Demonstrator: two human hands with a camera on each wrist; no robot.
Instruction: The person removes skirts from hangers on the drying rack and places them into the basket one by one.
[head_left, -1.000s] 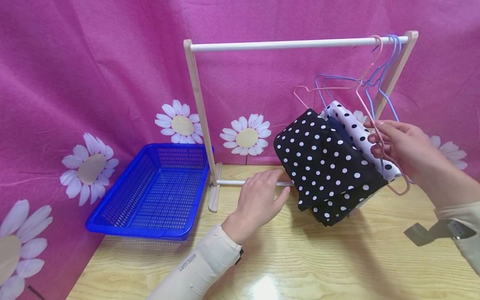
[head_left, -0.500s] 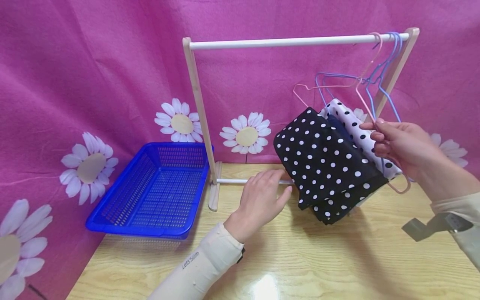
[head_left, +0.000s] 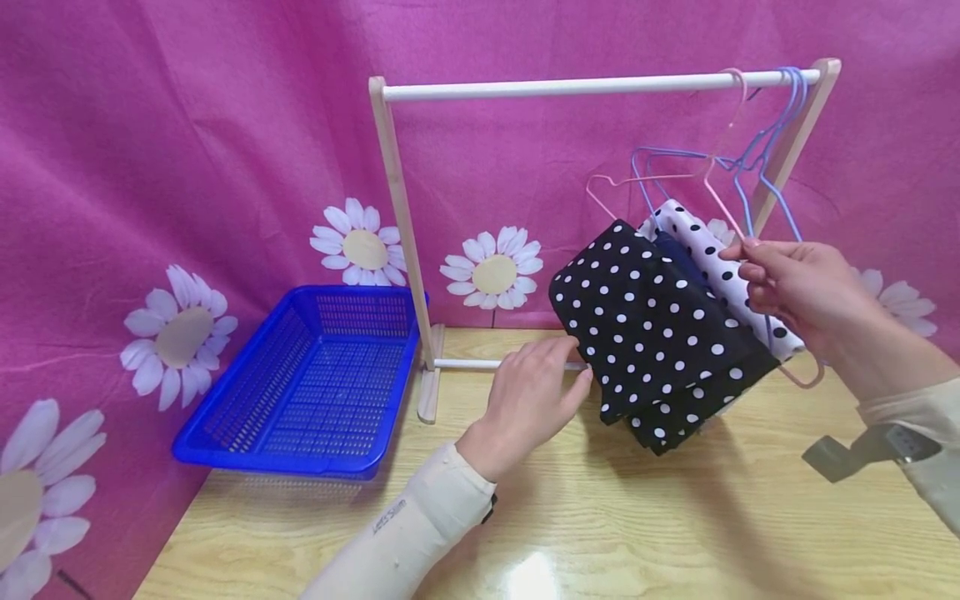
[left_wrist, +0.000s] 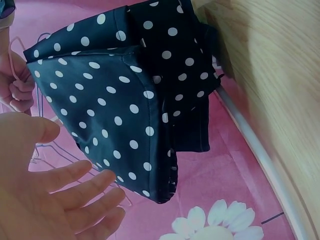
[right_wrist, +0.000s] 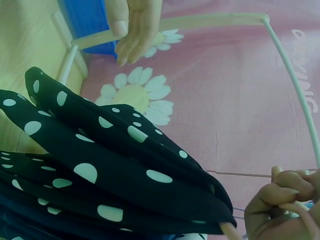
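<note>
A black cloth with white polka dots (head_left: 652,325) hangs folded over a pink wire hanger (head_left: 726,206), whose hook sits on the rack's white top bar (head_left: 555,88). My right hand (head_left: 813,300) pinches the right arm of that hanger between thumb and fingers. My left hand (head_left: 528,396) is at the cloth's left edge; in the left wrist view its fingers (left_wrist: 95,205) are spread and loosely bent, holding nothing. Whether they touch the cloth is unclear. Behind hang a dark blue cloth (head_left: 678,254) and a white cloth with black dots (head_left: 693,229) on blue hangers (head_left: 780,200).
A blue plastic basket (head_left: 277,461) stands on the wooden table (head_left: 600,533) left of the rack. The rack's wooden left post (head_left: 401,208) and lower white rod (head_left: 465,364) stand behind my left hand. Pink daisy-patterned fabric (head_left: 225,108) covers the back.
The pink hanger's hook has shifted a little left along the bar, away from the blue ones. My left hand has moved slightly right, closer to the black cloth. My right hand keeps its pinch.
</note>
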